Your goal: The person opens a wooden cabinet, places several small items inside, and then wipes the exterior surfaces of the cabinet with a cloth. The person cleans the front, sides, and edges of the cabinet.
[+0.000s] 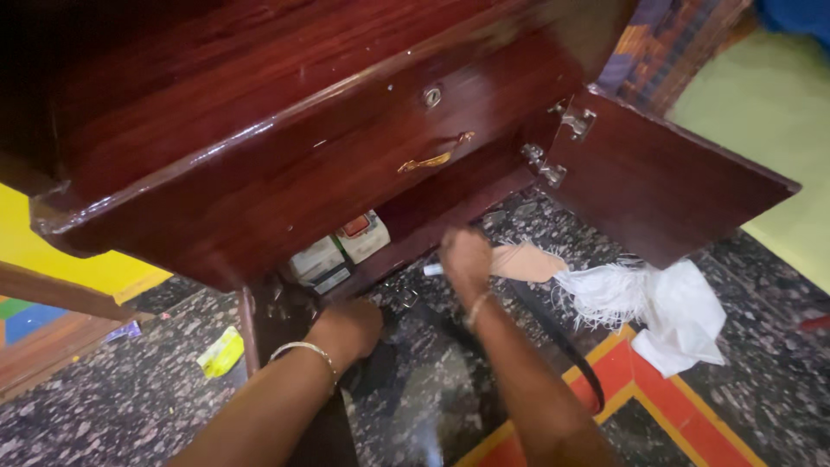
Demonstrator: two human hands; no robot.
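Observation:
My right hand [467,259] grips the beige handle of a duster [523,262], whose white fringed head [605,294] lies on the floor beside a white cloth [683,316]. My left hand [350,329] rests low at the front of a dark red wooden cabinet [259,130], near its left door edge; what it touches is hidden in shadow. The right door [657,177] of the cabinet stands open. Inside the lower compartment sit small boxes [337,251].
A drawer with a brass handle [437,158] and a keyhole [432,96] sits above the open compartment. A black strap [562,346] lies on the speckled stone floor. A yellow wrapper [220,350] lies left. Red and yellow floor tiles [640,380] are near.

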